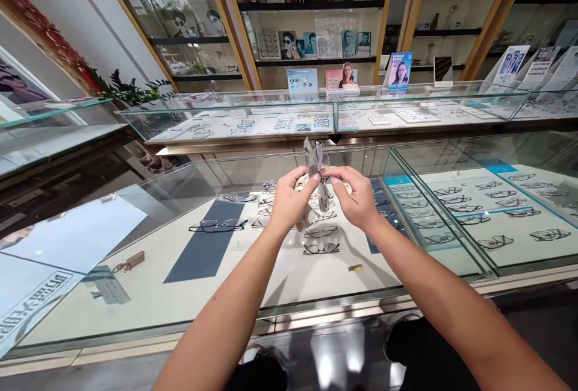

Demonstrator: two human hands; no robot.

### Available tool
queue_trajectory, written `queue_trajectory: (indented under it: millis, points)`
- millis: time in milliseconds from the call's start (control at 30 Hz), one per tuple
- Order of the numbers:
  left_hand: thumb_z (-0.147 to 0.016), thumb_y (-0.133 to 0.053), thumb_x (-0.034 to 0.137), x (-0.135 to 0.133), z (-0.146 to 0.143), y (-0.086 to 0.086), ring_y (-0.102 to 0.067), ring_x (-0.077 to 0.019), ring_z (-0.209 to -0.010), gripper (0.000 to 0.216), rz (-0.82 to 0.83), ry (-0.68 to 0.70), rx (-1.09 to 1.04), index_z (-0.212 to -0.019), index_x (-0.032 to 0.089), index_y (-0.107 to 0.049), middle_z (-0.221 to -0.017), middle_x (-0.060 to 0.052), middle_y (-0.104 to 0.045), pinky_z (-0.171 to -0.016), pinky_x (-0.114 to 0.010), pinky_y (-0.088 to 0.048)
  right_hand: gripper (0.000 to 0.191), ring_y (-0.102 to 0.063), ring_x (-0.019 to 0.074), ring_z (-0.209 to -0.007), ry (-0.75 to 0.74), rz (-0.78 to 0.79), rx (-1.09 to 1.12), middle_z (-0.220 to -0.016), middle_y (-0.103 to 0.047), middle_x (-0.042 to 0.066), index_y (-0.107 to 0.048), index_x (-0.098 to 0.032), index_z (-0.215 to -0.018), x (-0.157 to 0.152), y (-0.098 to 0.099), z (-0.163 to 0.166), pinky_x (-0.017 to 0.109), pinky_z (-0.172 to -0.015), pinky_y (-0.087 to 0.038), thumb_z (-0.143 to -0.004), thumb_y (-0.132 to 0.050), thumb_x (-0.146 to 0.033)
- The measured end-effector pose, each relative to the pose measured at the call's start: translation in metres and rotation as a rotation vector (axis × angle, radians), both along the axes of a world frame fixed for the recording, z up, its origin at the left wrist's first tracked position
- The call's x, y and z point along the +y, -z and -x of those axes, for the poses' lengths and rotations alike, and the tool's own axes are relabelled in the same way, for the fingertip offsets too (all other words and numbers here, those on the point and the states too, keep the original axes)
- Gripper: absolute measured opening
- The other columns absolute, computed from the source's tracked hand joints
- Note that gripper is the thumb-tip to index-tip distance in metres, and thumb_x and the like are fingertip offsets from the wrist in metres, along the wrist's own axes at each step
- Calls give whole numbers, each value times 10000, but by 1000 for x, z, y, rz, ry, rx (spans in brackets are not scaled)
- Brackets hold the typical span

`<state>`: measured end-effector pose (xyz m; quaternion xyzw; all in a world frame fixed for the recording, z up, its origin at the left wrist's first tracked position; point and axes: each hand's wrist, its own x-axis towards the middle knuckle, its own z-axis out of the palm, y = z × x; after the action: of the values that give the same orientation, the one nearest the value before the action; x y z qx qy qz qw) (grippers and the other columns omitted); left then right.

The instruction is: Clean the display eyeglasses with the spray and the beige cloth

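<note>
A pair of eyeglasses (326, 156) is held up between both hands over the glass display case. Its lenses look clear, and part of the frame is hidden by fingers. My left hand (291, 195) is closed around one side, with a pale beige cloth (307, 217) bunched in it and hanging below. From the other side, my right hand (356, 195) pinches the frame between thumb and fingers. Right below them, dark-rimmed glasses (321, 249) lie in the case among several other pairs.
The glass case (149, 319) spans the front, with a key with a brown tag (130, 262) and a small gold-coloured piece (355, 268) seen there. Another glass showcase (253, 132) stands behind, carrying upright cards such as a blue one (400, 70). Shelves line the wall.
</note>
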<state>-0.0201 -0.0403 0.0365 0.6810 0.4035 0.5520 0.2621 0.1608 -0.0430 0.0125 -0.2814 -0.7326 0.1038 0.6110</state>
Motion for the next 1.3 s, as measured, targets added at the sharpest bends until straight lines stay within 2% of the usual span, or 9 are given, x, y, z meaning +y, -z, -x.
queue_trajectory:
  millis: [133,300,400,600,733,867,1000,1133,1300]
  points:
    - [-941,-683,413,-2,-4,1,-756,-278,-1085,260,4,32,-51,-986,192,-812,-1034,-61,-837,-1021,-378,-574,258,-803,248,-1198,0,11,-11,-1288,-865,34,-803,-308,-1154,-1,1,0,430,-1041,-621,-1102,-551,-307]
    - [-972,-682,480,-3,-2,1,-748,-283,-1012,290,60,24,-74,-938,213,-792,-731,-28,-708,-948,-373,-592,265,-806,261,-1152,-34,49,4,-1216,-872,45,-799,-292,-1138,-1,0,0,429,-1007,-620,-1110,-555,-391]
    - [-973,-683,579,-2,0,1,-732,-278,-935,380,78,27,-67,-883,222,-774,-649,-20,-619,-864,-359,-591,281,-801,281,-1148,-41,105,19,-1185,-869,54,-800,-298,-1103,-2,-2,-1,440,-983,-615,-1106,-557,-439]
    - [-929,-751,563,0,-1,2,-708,-233,-883,352,52,30,-34,-922,212,-784,-865,-31,-751,-861,-331,-577,255,-791,279,-1082,-53,164,43,-1166,-866,45,-795,-299,-1069,-2,-2,-4,438,-942,-607,-1079,-568,-414]
    - [-929,-759,522,2,-1,4,-708,-234,-880,319,31,22,-38,-911,205,-789,-894,-39,-777,-882,-342,-577,161,-777,257,-996,-64,185,91,-1088,-852,39,-743,-286,-985,-2,-1,-3,413,-897,-599,-1040,-621,-375]
    - [-931,-759,542,3,0,5,-693,-226,-820,337,61,18,-64,-922,208,-798,-806,-28,-737,-805,-330,-563,130,-764,246,-982,-126,324,278,-1043,-821,49,-678,-275,-945,4,-2,-3,405,-924,-598,-989,-708,-393]
    - [-924,-767,541,3,-1,5,-674,-218,-774,334,69,52,-61,-915,210,-802,-741,-21,-687,-766,-326,-543,241,-730,212,-917,-257,544,397,-994,-804,26,-772,-262,-1009,14,-4,-7,352,-842,-592,-871,-842,-448]
    - [-909,-778,555,2,-2,5,-636,-202,-728,342,88,72,-63,-891,214,-795,-719,-11,-657,-739,-322,-525,273,-701,179,-850,-381,711,456,-919,-796,-5,-809,-256,-891,19,-4,-10,317,-811,-574,-788,-922,-483]
    - [-903,-775,574,4,-1,6,-593,-183,-691,360,129,93,-76,-904,214,-798,-709,-7,-645,-664,-298,-479,344,-717,166,-850,-518,864,560,-921,-812,13,-825,-238,-828,20,-3,-11,293,-815,-592,-679,-1005,-491]
